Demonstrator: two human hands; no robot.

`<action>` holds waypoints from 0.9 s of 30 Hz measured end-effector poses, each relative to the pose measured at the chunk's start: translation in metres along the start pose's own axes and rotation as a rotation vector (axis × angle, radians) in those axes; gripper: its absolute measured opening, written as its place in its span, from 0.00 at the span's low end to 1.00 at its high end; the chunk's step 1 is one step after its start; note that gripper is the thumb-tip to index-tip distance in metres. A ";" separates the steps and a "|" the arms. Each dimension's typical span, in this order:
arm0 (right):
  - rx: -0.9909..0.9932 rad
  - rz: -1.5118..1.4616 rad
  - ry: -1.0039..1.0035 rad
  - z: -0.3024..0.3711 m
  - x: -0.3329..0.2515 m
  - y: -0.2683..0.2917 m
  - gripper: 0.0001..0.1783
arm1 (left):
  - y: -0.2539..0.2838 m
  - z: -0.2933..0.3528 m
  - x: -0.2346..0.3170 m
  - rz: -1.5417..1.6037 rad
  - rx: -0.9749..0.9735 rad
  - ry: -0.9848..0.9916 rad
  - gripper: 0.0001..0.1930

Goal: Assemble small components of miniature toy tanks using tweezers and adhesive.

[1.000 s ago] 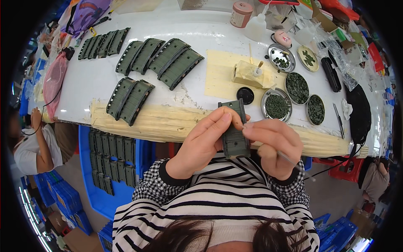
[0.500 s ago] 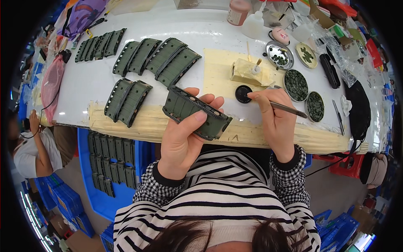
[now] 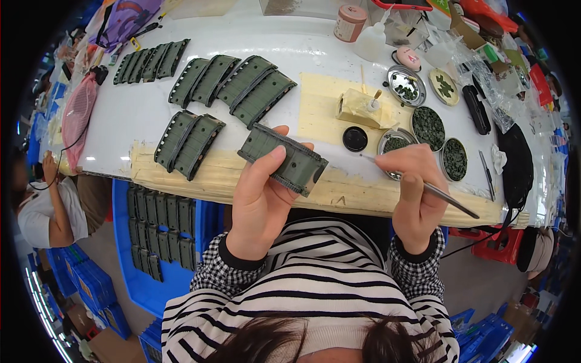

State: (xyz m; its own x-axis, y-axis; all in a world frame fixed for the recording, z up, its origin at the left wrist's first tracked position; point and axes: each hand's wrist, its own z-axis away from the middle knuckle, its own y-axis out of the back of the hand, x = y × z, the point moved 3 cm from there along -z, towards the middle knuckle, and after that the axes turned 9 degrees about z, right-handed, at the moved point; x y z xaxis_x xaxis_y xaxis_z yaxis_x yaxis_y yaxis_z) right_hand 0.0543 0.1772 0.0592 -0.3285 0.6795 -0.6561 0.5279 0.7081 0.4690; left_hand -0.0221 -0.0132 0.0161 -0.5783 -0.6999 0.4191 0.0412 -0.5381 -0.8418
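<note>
Between the thumb and fingers of my left hand [image 3: 260, 187] is a curved dark green plate [image 3: 293, 166] with a camouflage-patterned end and dark rims. It is held tilted over the table's padded front edge. My right hand [image 3: 417, 181] is closed around a slim metal tool [image 3: 452, 199], whose tip points left toward the plate. A tiny dark speck shows at that tip, too small to name. Beyond the tip sits a small round black dish [image 3: 354, 139]. A round tin [image 3: 387, 136] of small dark green pieces is partly hidden behind my right hand.
More curved green plates [image 3: 257, 91] lie at the left, with others in a blue crate [image 3: 136, 242] below. A tape-covered block [image 3: 366, 109] stands on yellow paper. Tins of dark green bits [image 3: 428, 128], a black case [image 3: 476, 109] and a pen-like tool [image 3: 487, 175] are at the right.
My right hand has drawn the tool's tip out of the black dish, back toward me and slightly right. The plate in my left hand has turned, showing more of its smooth face.
</note>
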 end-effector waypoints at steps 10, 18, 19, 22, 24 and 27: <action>-0.190 -0.269 -0.007 0.011 -0.019 -0.023 0.10 | -0.003 -0.002 -0.010 -0.121 0.000 0.019 0.20; -0.210 -0.257 -0.025 0.010 -0.017 -0.024 0.09 | -0.002 -0.003 -0.011 -0.126 0.006 0.024 0.20; -0.210 -0.258 -0.024 0.010 -0.017 -0.024 0.09 | -0.002 -0.004 -0.011 -0.125 0.008 0.023 0.20; -0.210 -0.255 -0.017 0.010 -0.017 -0.024 0.09 | -0.002 -0.004 -0.012 -0.130 0.014 0.016 0.20; -0.215 -0.249 -0.014 0.010 -0.017 -0.024 0.09 | -0.002 -0.004 -0.012 -0.129 0.013 0.015 0.20; -0.222 -0.240 -0.011 0.009 -0.018 -0.024 0.09 | -0.001 -0.004 -0.011 -0.127 0.008 0.014 0.20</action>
State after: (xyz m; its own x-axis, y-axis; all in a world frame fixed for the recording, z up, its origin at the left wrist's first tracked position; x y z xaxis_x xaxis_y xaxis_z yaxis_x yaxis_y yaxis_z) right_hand 0.0543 0.1462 0.0541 -0.4136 0.4870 -0.7693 0.2526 0.8731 0.4169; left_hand -0.0188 -0.0030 0.0111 -0.5909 -0.6189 0.5175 -0.0271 -0.6258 -0.7795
